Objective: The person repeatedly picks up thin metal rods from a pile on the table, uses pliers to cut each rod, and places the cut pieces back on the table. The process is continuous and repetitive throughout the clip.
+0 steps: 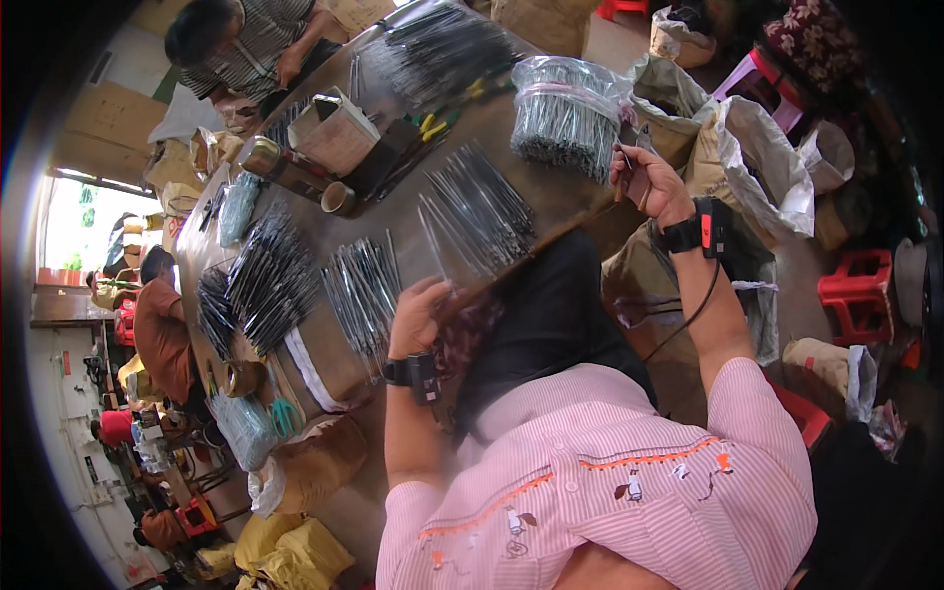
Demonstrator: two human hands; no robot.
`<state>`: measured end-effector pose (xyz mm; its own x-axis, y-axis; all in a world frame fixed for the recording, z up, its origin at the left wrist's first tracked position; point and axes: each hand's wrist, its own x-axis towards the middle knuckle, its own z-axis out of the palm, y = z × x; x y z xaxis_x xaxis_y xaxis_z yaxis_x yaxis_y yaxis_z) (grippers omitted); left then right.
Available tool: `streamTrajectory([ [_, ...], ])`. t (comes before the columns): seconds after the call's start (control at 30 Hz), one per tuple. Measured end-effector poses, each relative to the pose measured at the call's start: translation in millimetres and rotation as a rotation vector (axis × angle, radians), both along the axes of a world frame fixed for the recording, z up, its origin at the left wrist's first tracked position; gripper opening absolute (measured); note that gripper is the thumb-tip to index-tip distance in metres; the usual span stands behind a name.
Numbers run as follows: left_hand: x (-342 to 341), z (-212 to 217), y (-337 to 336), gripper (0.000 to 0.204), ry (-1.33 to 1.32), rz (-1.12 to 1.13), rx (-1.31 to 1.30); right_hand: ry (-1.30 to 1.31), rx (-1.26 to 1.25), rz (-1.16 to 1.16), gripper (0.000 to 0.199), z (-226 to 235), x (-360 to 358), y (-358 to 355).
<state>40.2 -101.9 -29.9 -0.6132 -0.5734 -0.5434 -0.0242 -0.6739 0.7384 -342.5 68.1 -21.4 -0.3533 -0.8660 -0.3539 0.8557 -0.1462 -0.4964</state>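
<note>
Thin metal rods [479, 211] lie side by side in a loose row on the table, in front of me. At the near table edge is my left hand [421, 313], its fingers curled together beside the nearest end of this row. One rod runs down to the fingertips, but blur hides what the fingers hold. Out to the right, past the table edge, my right hand [651, 182] is closed around a small dark hand tool that looks like pliers [634, 187]. A large bundle of rods in clear plastic [568, 118] stands on the table close to that hand.
More rod piles [270, 280] cover the table's left side and far end. An open box [334, 133], a small cup [338, 199] and yellow-handled pliers [433, 128] stand or lie beyond. Open sacks [752, 167] crowd the right; a red stool [857, 295] stands there. Two people sit around the table.
</note>
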Motion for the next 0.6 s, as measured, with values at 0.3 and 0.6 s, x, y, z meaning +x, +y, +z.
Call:
streamTrajectory([
  [0.3,-1,-5,8,0.030,-0.185,0.032,-0.176,0.314,0.082,0.014,0.008,-10,54,19],
  [0.6,-7,21,23,0.015,-0.009,0.168,-0.108,0.491,0.120,0.116,0.025,41,113,22],
])
